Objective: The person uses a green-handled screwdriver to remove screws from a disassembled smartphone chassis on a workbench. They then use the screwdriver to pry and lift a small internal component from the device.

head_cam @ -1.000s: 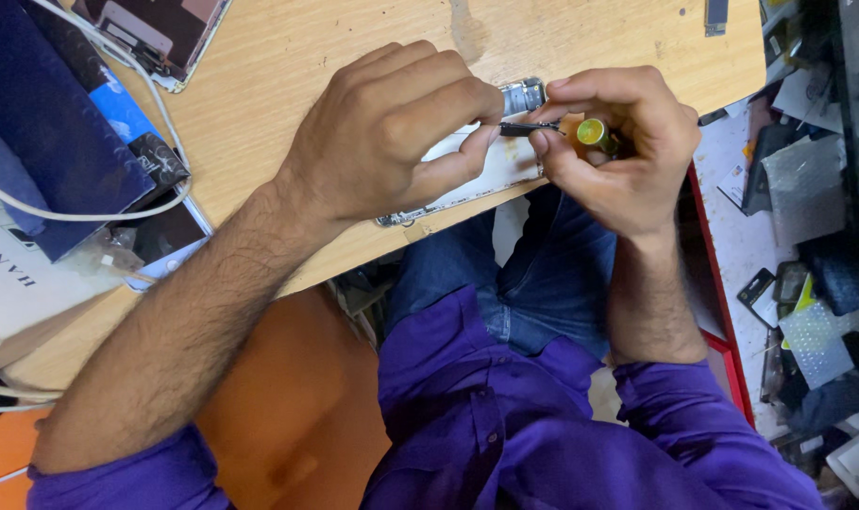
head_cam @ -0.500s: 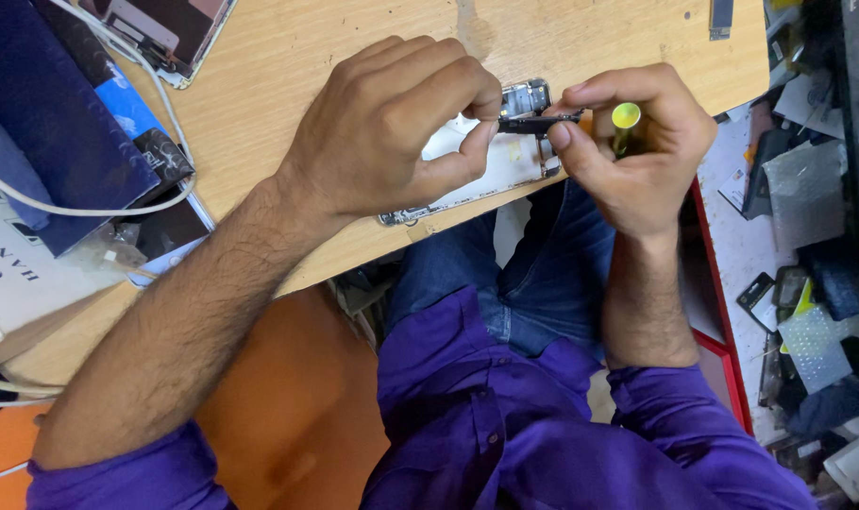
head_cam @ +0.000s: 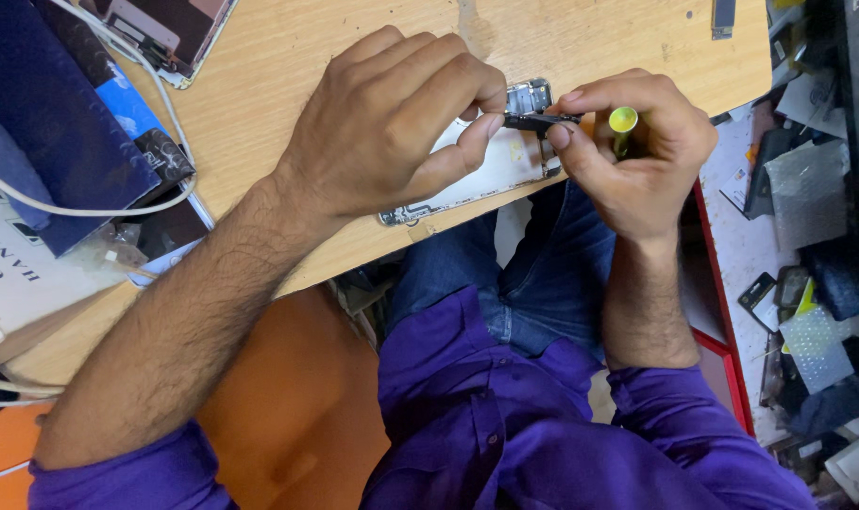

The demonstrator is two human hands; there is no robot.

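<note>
Here, seen from above, a person in a purple shirt and blue jeans sits at a light wooden table (head_cam: pixel 354 28). Both bare hands meet near the table's front edge over an opened white phone body (head_cam: pixel 491 175) that lies flat on the wood. The left hand (head_cam: pixel 392 123) rests curled on top of the phone, its thumb and forefinger pinched on a small dark part (head_cam: pixel 533 121) at the phone's upper end, beside the metal camera housing (head_cam: pixel 529 96). The right hand (head_cam: pixel 637 151) is closed around a thin tool with a yellow-green cap (head_cam: pixel 623 119); its forefinger and thumb touch the same dark part from the other side.

At the far left lies a dark blue package (head_cam: pixel 42 123) with a bright blue corner, crossed by a white cable (head_cam: pixel 80 210). Just below it sits a pale cardboard box (head_cam: pixel 24 274) with dark printed lettering. At the top left corner, a dark flat screen panel (head_cam: pixel 156 28) rests tilted on the table. To the right, beyond a red edge, a cluttered tray (head_cam: pixel 807 236) holds silvery foil pouches and dark scraps.
</note>
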